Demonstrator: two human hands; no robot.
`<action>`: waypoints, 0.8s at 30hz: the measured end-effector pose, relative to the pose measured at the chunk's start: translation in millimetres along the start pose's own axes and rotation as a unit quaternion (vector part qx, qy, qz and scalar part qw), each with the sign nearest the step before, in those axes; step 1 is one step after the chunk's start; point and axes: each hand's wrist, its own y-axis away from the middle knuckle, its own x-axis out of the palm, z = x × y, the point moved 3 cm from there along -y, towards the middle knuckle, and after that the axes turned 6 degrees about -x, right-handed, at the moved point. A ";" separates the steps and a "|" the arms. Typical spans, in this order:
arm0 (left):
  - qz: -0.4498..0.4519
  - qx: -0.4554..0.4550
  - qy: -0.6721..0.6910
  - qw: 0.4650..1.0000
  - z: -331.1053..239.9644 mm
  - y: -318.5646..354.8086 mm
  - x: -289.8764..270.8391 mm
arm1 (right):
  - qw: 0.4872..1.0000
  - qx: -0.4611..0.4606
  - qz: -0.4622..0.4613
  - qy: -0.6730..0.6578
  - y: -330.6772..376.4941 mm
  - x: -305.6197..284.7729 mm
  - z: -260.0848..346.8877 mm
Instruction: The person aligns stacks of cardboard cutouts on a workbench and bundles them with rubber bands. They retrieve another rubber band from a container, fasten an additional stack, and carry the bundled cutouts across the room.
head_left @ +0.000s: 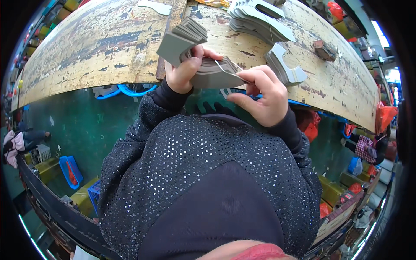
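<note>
Between both hands (225,78): grey cutouts (203,65) (stacked)

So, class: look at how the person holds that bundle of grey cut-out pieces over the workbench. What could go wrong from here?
1. The left hand grips the stack of grey pieces by one side only; the fanned pieces could slip out.
2. The right hand pinches a thin wire at the stack; it might prick a finger.
3. The hands work at the workbench edge, so dropped pieces would likely fall to the floor.
</note>
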 end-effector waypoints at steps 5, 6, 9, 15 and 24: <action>-0.007 0.008 -0.063 0.998 5.8 -3.7 -5.4 | 0.999 -0.018 -0.044 0.003 0.1 -5.9 -4.8; -0.009 0.009 -0.063 0.998 8.3 -6.0 -8.6 | 0.998 -0.008 -0.054 0.010 0.9 -7.6 -6.9; -0.050 0.033 -0.076 0.995 16.2 -10.9 -15.8 | 0.997 -0.046 0.008 -0.053 2.7 1.0 -3.6; -0.252 -0.027 0.300 0.920 22.5 -14.7 -9.1 | 0.993 -0.090 0.022 0.067 18.1 39.2 -37.1; -0.156 -0.036 0.215 0.964 50.2 -17.9 -41.7 | 0.965 -0.160 0.026 0.207 -3.5 -15.1 -24.5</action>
